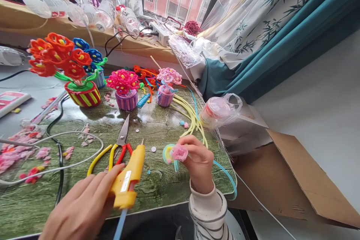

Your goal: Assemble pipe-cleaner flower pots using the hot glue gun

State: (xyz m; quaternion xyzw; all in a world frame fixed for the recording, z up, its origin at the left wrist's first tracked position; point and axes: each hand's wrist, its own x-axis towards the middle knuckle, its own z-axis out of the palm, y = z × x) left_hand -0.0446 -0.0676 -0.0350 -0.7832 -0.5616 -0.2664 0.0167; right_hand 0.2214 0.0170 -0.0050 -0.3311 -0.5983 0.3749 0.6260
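Observation:
My left hand (81,204) is closed around a yellow hot glue gun (134,168), its nozzle pointing away from me. A bluish glue stick (120,225) juts from the back of the gun. My right hand (200,165) pinches a small fuzzy pipe-cleaner piece (179,152), pink in front with a yellow and aqua ring beside it. The fingers hide part of this piece. Just beyond the glue gun, scissors (122,132) with yellow handles lie on the green wood-patterned table (160,191). Red handles of another tool (121,154) show beside them.
Pipe-cleaner flower pots stand at the back: orange (84,95), magenta (126,100) and pale pink (165,95). Yellow pipe cleaners (194,114) curve near a bagged tub (216,108). A white cable (84,165) loops at left among pink scraps (17,150). An open cardboard box (306,168) is right.

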